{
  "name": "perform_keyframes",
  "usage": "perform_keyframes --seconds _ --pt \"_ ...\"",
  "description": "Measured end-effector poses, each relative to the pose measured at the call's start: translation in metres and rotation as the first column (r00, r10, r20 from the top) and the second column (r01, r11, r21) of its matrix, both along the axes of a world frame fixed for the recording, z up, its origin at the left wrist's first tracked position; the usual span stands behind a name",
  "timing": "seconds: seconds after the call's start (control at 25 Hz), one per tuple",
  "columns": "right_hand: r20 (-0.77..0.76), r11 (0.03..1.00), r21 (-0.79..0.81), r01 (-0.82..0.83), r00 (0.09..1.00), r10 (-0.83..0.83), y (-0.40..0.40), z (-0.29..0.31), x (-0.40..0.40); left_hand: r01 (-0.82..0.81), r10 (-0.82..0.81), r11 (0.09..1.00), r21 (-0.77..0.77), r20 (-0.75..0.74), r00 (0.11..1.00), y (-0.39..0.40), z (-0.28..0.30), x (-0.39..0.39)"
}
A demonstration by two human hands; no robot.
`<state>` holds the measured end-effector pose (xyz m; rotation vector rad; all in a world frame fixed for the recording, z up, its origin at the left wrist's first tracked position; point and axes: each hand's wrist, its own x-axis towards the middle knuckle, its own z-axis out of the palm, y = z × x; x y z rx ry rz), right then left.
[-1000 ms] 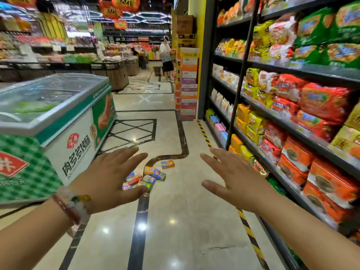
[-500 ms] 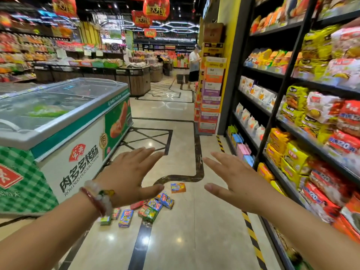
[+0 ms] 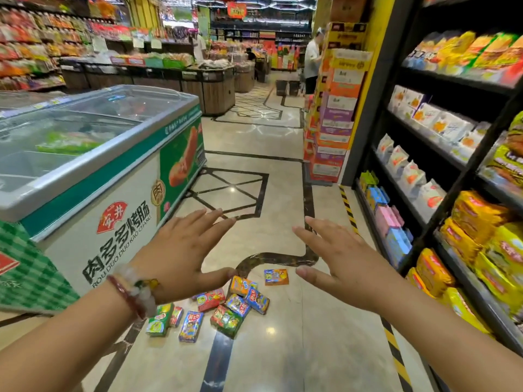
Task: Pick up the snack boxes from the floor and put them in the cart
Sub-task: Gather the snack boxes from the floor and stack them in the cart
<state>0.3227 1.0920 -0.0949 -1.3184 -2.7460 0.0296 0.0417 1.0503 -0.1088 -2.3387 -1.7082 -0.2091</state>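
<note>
Several small colourful snack boxes (image 3: 226,306) lie scattered on the shiny floor in the aisle, below and between my hands. One orange and blue box (image 3: 276,276) lies a little apart at the right of the heap. My left hand (image 3: 181,250) is held out above the boxes with straight spread fingers and holds nothing. My right hand (image 3: 339,258) is also stretched forward, fingers straight, empty. Neither hand touches a box. No cart is in view.
A chest freezer (image 3: 85,171) with a glass lid stands at the left. Shelves of snack bags (image 3: 452,210) line the right side. A stack of cartons (image 3: 334,114) stands at the shelf end. A person (image 3: 312,62) stands far down the aisle.
The view has moved forward and to the left, so the boxes lie nearer and more under my hands. Both hands stay spread and empty.
</note>
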Motion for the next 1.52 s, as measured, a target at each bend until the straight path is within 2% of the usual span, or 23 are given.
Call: perform_keyframes --seconds 0.12,0.36,0.52,0.56,0.76,0.92,1.0,1.04,1.08,1.12,1.24,1.28,1.32,1.36,1.4,1.44,1.48,1.52 --pt "-0.015 0.999 -0.021 0.041 0.999 -0.041 0.062 -0.017 -0.025 0.031 -0.028 0.999 0.043 -0.051 0.998 0.071 -0.005 -0.030" --pt "-0.044 0.987 -0.111 0.117 0.992 -0.122 0.162 -0.064 -0.060 0.092 -0.099 0.994 -0.064 -0.120 0.988 0.190 -0.039 -0.073" --pt "0.042 0.980 -0.071 0.186 0.982 -0.183 0.220 -0.089 -0.072 0.089 -0.102 0.986 -0.139 -0.088 0.991 0.255 -0.059 -0.083" --pt "0.055 0.974 -0.113 0.194 0.980 -0.189 0.239 -0.096 -0.075 0.080 -0.096 0.981 -0.176 -0.088 0.991 0.274 -0.063 -0.083" --pt "0.032 0.980 -0.090 0.175 0.984 -0.173 0.355 -0.134 -0.078 0.054 -0.069 0.962 -0.269 -0.048 0.996 0.368 -0.100 -0.081" --pt "0.040 0.980 -0.123 0.154 0.988 -0.150 0.431 -0.188 -0.088 0.068 -0.066 0.951 -0.300 0.017 0.998 0.442 -0.154 -0.083" --pt "0.038 0.975 -0.160 0.153 0.988 -0.149 0.460 -0.238 -0.094 0.064 -0.054 0.958 -0.279 0.045 0.998 0.472 -0.206 -0.089" --pt "0.034 0.956 -0.240 0.168 0.986 -0.164 0.474 -0.275 -0.101 0.044 -0.020 0.942 -0.332 0.074 0.997 0.489 -0.240 -0.093" --pt "0.019 0.952 -0.248 0.182 0.983 -0.183 0.471 -0.282 -0.102 0.042 -0.020 0.951 -0.305 0.074 0.997 0.491 -0.244 -0.092" --pt "0.007 0.947 -0.273 0.168 0.985 -0.173 0.478 -0.319 -0.107 0.057 -0.027 0.944 -0.326 0.096 0.995 0.500 -0.279 -0.096" --pt "0.016 0.930 -0.344 0.132 0.991 -0.135 0.490 -0.462 -0.124 0.057 -0.022 0.912 -0.406 0.090 0.996 0.525 -0.414 -0.115" --pt "0.001 0.904 -0.393 0.168 0.983 -0.182 0.492 -0.474 -0.126 0.042 -0.002 0.901 -0.431 0.092 0.996 0.528 -0.424 -0.115" --pt "-0.005 0.898 -0.412 0.154 0.985 -0.171 0.494 -0.519 -0.135 0.071 -0.018 0.882 -0.466 0.116 0.993 0.532 -0.471 -0.116" --pt "0.010 0.880 -0.444 0.171 0.983 -0.186 0.495 -0.574 -0.140 0.029 0.029 0.825 -0.564 0.094 0.995 0.536 -0.524 -0.119" --pt "0.037 0.893 -0.413 0.176 0.984 -0.177 0.495 -0.617 -0.143 0.023 0.022 0.804 -0.594 0.068 0.997 0.541 -0.568 -0.121" --pt "0.067 0.856 -0.484 0.182 0.983 -0.171 0.501 -0.674 -0.148 0.030 0.005 0.783 -0.622 0.055 0.998 0.551 -0.627 -0.121" --pt "0.113 0.806 -0.553 0.210 0.978 -0.178 0.508 -0.690 -0.146 0.018 0.030 0.785 -0.619 0.066 0.997 0.560 -0.643 -0.118" --pt "0.165 0.767 -0.609 0.202 0.978 -0.127 0.514 -0.734 -0.146 0.004 0.051 0.755 -0.656 0.065 0.997 0.568 -0.686 -0.113"
